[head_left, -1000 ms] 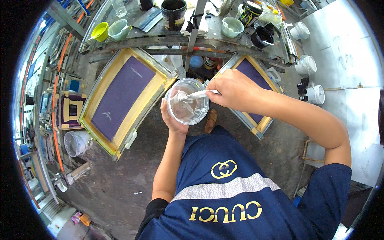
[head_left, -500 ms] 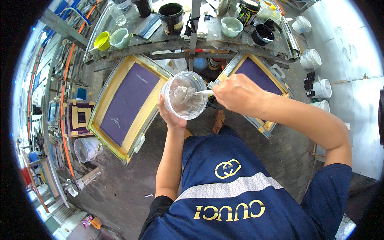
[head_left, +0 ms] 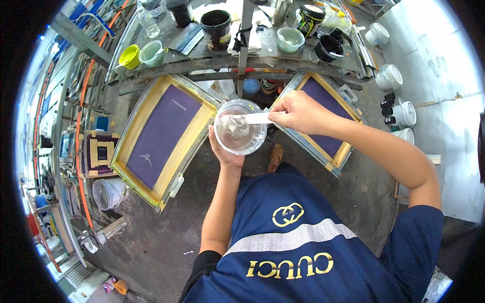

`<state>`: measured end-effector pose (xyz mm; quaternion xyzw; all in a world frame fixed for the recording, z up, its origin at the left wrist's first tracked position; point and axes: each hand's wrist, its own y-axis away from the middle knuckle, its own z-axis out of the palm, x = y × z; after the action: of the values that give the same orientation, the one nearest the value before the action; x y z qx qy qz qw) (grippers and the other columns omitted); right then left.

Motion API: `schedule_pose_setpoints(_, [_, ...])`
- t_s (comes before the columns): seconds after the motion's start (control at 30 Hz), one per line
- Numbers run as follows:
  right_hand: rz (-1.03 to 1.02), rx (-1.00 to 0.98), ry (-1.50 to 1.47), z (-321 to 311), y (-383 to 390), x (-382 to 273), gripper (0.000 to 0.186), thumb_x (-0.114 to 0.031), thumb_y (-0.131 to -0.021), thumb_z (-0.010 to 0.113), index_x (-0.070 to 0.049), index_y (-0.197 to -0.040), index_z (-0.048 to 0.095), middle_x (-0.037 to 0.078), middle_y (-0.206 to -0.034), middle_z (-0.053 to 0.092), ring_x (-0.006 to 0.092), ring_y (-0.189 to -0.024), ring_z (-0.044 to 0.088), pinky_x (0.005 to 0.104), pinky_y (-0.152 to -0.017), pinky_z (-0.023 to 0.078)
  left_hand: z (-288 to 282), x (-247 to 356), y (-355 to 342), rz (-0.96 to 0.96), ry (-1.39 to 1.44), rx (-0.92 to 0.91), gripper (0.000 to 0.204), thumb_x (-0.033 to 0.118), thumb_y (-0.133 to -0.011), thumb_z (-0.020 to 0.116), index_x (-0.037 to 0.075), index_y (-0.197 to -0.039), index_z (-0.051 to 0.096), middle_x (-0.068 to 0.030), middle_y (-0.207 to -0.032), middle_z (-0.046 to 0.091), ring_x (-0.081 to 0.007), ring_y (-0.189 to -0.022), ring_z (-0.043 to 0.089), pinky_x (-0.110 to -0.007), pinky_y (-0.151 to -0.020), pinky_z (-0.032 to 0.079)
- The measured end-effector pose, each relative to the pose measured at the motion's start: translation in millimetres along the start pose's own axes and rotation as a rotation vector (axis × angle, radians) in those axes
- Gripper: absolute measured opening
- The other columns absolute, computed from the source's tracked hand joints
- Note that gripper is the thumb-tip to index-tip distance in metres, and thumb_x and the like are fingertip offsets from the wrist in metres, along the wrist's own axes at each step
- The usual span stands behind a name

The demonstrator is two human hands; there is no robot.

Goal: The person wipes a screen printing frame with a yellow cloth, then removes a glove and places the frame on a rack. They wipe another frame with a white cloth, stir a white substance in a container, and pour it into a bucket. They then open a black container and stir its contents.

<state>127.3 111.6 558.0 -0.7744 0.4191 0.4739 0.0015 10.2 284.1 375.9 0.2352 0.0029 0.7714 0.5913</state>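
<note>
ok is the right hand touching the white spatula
Touching. The head view shows it: the right hand grips one end of the spatula, and the rest sticks out over the tub.

The tub (head_left: 248,146) is clear, glossy plastic, the paste (head_left: 233,127) inside translucent and wet-looking; the flat stirring spatula (head_left: 257,118) is smooth white plastic. The navy T-shirt (head_left: 313,204) is matt cloth with shiny gold lettering (head_left: 318,263) and a rough-textured pale band (head_left: 290,238). Matt purple mesh (head_left: 162,134) fills the left printing screen's sheeny yellowish border (head_left: 183,154). The floor (head_left: 156,235) looks dull and scuffed, the yellow cup (head_left: 129,57) smooth plastic
</note>
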Motion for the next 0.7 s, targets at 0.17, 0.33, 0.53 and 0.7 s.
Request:
schedule_pose_setpoints(0.17, [-0.434, 0.226, 0.614, 8.5, 21.8, -12.8, 0.020, -0.019, -0.093, 0.064, -0.005, -0.084, 0.074, 0.017, -0.078, 0.072, 0.0316, -0.074, 0.073, 0.0431, -0.070, 0.057, -9.4, 10.3, 7.3, -0.097, 0.062, -0.100, 0.072, 0.060, -0.102, 0.049, 0.007, -0.151, 0.049, -0.0137, -0.149, 0.056, -0.0330, -0.136, 0.052, -0.051, -0.117, 0.041])
schedule_pose_setpoints(0.33, [-0.605, 0.319, 0.954, 37.0, 16.2, -0.4, 0.011, -0.016, -0.088, 0.063, -0.007, -0.085, 0.068, 0.009, -0.077, 0.069, 0.0261, -0.075, 0.072, 0.0396, -0.070, 0.056, -39.0, 17.3, 14.0, -0.227, 0.072, -0.209, 0.067, 0.055, -0.103, 0.050, 0.005, -0.148, 0.052, -0.0147, -0.145, 0.059, -0.0312, -0.133, 0.056, -0.049, -0.114, 0.044])
schedule_pose_setpoints(0.53, [-0.813, 0.134, 1.059, 72.8, 32.2, 11.9, 0.016, -0.015, -0.085, 0.063, -0.002, -0.092, 0.069, 0.004, -0.076, 0.065, 0.0200, -0.076, 0.068, 0.0345, -0.071, 0.053, -29.8, 35.6, 15.8, -0.343, -0.096, -0.169, 0.065, 0.054, -0.109, 0.039, 0.003, -0.146, 0.053, -0.0158, -0.143, 0.061, -0.0306, -0.131, 0.059, -0.048, -0.112, 0.046])
schedule_pose_setpoints(0.7, [-0.660, 0.345, 1.062, 65.2, 40.4, -3.5, 0.011, -0.013, -0.083, 0.063, -0.004, -0.086, 0.069, 0.005, -0.074, 0.065, 0.0209, -0.074, 0.069, 0.0340, -0.070, 0.054, -40.0, 35.2, 20.1, -0.432, -0.138, -0.153, 0.068, 0.057, -0.108, 0.040, 0.005, -0.150, 0.050, -0.0137, -0.148, 0.058, -0.0305, -0.135, 0.055, -0.049, -0.116, 0.042])
